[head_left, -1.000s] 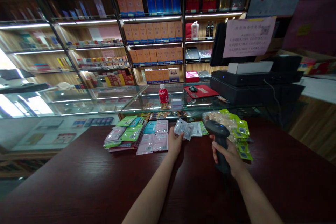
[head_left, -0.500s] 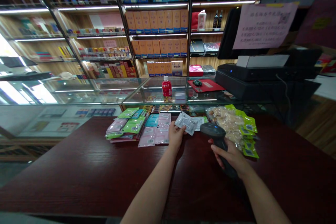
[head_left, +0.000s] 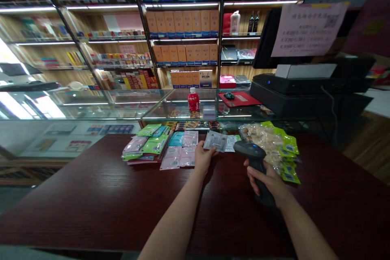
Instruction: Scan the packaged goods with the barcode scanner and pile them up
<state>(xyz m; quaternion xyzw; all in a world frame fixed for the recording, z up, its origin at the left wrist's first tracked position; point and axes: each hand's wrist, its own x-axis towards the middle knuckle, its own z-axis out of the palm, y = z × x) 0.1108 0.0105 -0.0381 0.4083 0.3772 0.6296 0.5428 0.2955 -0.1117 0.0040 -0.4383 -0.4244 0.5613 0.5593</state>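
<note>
My left hand point(head_left: 204, 157) pinches a silvery-grey snack packet point(head_left: 215, 141) by its near edge, with print on the face turned up. Closed round the handle of a black barcode scanner point(head_left: 250, 150) is my right hand point(head_left: 264, 180); the scanner's head points left toward the packet and a blue light shows on top. Behind the held packet lies a white and green packet point(head_left: 233, 143). Left of my left hand, pink and teal packets point(head_left: 179, 155) lie flat in rows. Farther left is a pile of green and pink packets point(head_left: 148, 144).
Clear bags of pale brown food with green labels point(head_left: 265, 146) lie right of the scanner. Beyond the dark wooden table point(head_left: 122, 203) stands a glass counter with a red bottle point(head_left: 193, 100), a computer mouse point(head_left: 229, 96) on a red mat, and a black register point(head_left: 298, 93) with a monitor.
The grey packet has turned slightly and sits flatter in my left hand. My right hand has moved the scanner a little to the right.
</note>
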